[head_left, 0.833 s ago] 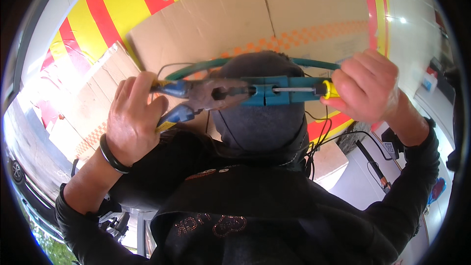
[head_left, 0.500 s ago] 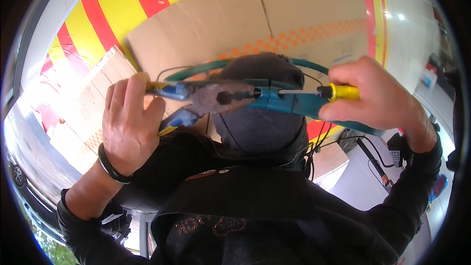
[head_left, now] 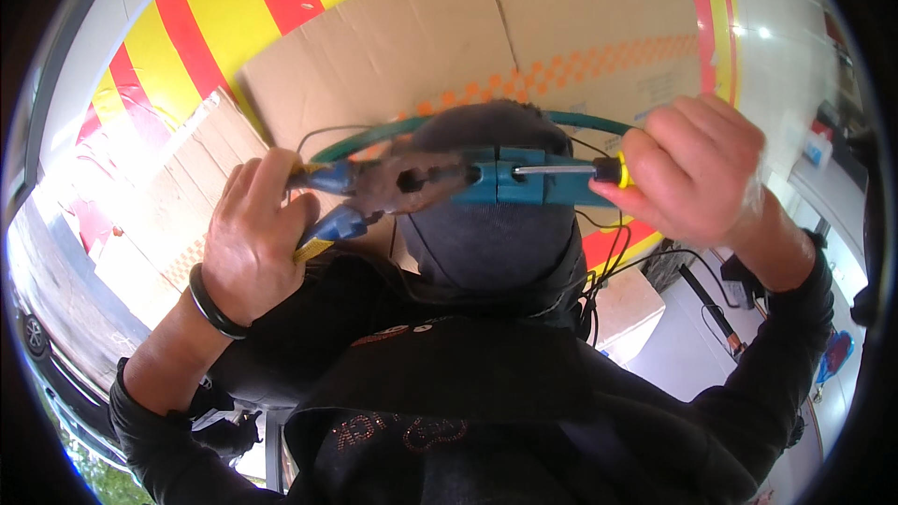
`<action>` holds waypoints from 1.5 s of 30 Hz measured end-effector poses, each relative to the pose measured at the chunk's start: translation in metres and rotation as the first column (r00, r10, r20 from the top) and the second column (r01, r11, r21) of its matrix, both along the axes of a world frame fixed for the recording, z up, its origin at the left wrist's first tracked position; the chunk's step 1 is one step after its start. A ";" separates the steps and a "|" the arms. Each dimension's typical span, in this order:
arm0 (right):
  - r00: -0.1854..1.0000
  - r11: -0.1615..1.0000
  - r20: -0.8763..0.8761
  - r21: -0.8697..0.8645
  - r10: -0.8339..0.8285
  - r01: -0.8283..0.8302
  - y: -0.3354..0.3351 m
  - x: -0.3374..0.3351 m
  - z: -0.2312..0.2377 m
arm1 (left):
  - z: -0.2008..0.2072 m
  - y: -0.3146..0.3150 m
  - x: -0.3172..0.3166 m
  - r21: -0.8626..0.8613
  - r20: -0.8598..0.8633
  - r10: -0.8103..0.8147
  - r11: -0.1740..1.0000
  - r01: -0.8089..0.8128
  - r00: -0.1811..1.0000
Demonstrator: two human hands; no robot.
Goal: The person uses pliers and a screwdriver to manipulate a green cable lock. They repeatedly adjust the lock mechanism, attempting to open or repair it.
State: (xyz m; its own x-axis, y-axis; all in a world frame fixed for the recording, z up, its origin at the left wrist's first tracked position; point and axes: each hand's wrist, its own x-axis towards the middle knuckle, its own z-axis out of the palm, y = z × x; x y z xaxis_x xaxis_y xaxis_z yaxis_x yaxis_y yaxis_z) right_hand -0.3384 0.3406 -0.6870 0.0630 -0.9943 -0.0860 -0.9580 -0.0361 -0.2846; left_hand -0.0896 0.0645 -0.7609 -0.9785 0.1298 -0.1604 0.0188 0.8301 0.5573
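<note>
Left grip (head_left: 251, 236) on pliers (head_left: 379, 189); studded lettering (head_left: 357, 431) across black top (head_left: 533, 440).

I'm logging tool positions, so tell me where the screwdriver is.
Right of centre in the head view, the yellow-handled screwdriver is gripped in the right hand, its shaft pointing left across the teal piece toward the pliers.

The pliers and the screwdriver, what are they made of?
The pliers have a dull, brownish head, probably steel; the blue and yellow grips look like plastic or rubber. The screwdriver has a shiny grey shaft, likely steel, and a bright yellow handle, maybe plastic.
</note>
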 end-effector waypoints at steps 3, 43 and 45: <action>0.853 0.914 0.385 0.340 -0.351 0.222 0.002 0.001 0.006 | 0.005 0.001 -0.001 -0.084 -0.034 -0.007 0.996 0.004 0.999; 0.987 0.989 0.094 0.092 -0.128 0.120 0.015 0.006 -0.006 | 0.004 0.006 0.002 -0.115 -0.065 0.003 0.993 -0.010 0.998; 0.999 0.999 -0.039 -0.034 -0.008 0.006 0.015 -0.001 -0.011 | 0.003 0.006 0.004 -0.071 -0.034 0.005 0.997 -0.008 0.999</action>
State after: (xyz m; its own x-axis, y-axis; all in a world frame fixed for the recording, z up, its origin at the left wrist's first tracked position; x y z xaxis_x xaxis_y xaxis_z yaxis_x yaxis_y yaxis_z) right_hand -0.3389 0.3561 -0.6979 0.0532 -0.9971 -0.0542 -0.9686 -0.0384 -0.2456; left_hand -0.0860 0.0706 -0.7580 -0.9843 0.1129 -0.1359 0.0312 0.8679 0.4957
